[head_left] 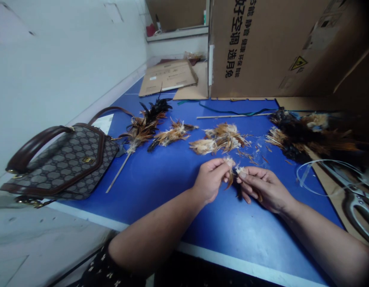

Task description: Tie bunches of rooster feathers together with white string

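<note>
My left hand (210, 177) pinches a brown feather (230, 179) with pale fluff at its top. Close beside it, my right hand (263, 187) has thumb and fingers closed on another small feather (239, 170), whitish where it shows; the rest is hidden by the fingers. Just beyond the hands lie loose piles of tan feathers (229, 135) on the blue table (160, 199). Further left is a small feather bunch (174, 133). A feather duster (142, 131) with dark and brown plumes on a thin stick lies left of that.
A patterned handbag (73, 159) stands at the left. On the right are a dark feather heap (304, 135), a clear plastic ring (316, 194) and large scissors (356, 203). A thin stick (232, 116), green ribbon (247, 113) and big cardboard box (271, 52) are at the back.
</note>
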Motion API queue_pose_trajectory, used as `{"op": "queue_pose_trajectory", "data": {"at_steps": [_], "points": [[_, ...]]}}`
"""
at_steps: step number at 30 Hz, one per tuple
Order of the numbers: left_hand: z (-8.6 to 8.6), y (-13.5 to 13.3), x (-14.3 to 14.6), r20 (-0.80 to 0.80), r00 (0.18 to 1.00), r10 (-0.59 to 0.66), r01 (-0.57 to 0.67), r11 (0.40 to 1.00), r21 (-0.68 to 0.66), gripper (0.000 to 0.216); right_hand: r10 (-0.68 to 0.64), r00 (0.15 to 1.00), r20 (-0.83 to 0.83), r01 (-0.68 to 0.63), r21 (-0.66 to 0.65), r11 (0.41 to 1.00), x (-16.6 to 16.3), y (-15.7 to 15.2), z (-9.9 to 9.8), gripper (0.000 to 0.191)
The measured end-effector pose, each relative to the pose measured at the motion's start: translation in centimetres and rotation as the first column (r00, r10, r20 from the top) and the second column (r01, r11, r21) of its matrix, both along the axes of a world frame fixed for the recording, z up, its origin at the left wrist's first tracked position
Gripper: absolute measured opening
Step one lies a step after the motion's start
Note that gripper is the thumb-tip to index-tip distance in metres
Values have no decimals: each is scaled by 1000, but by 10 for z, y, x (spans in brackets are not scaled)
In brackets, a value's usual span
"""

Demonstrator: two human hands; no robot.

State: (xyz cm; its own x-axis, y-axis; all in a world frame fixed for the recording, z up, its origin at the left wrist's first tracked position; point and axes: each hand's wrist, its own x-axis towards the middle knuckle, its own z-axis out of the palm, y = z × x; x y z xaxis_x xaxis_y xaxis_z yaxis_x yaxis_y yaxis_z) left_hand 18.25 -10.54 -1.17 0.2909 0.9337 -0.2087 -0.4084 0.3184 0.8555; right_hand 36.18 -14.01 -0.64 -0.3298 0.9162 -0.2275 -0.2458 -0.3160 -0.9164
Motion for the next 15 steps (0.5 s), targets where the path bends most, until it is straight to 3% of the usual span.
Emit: {"op": "queue_pose_trajectory", "data": {"at_steps": [7, 15], "points": [[0, 2, 0, -18, 999, 46, -46, 999, 15, 39, -133, 991, 8, 132, 61, 989, -4, 1, -1, 35], [-3, -4, 2, -78, 997, -25, 32, 996, 83, 37, -109, 989, 97, 95, 134, 986, -1, 0, -10, 37]]}}
